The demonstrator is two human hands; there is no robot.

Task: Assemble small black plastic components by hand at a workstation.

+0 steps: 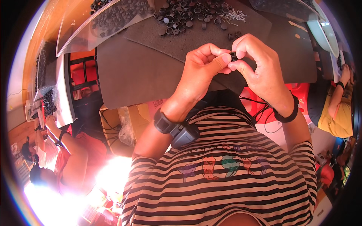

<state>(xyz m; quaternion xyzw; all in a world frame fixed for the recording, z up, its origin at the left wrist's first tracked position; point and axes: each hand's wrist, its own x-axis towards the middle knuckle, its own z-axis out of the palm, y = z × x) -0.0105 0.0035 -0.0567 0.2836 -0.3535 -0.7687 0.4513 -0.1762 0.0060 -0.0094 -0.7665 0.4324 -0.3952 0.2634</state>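
Between my two hands, above the near part of the dark table, is a small black plastic part [233, 56]. My left hand [203, 64] has its thumb and forefinger closed at the part's left side. From the other side, my right hand [256, 58] pinches it between thumb and forefinger. The fingertips cover much of it, so its exact shape is hidden. Beyond my hands lies a loose heap of small black round caps and rings [184, 19]. Beside the heap are several thin silvery pins or screws [234, 16].
A clear bin [113, 22] of small black parts stands at the far left. A pale bowl-like container [323, 35] is at the far right. The dark table [128, 77] carries a dark mat [158, 41]. Other people [335, 109] sit at both sides. A cardboard box [141, 120] stands below the table edge.
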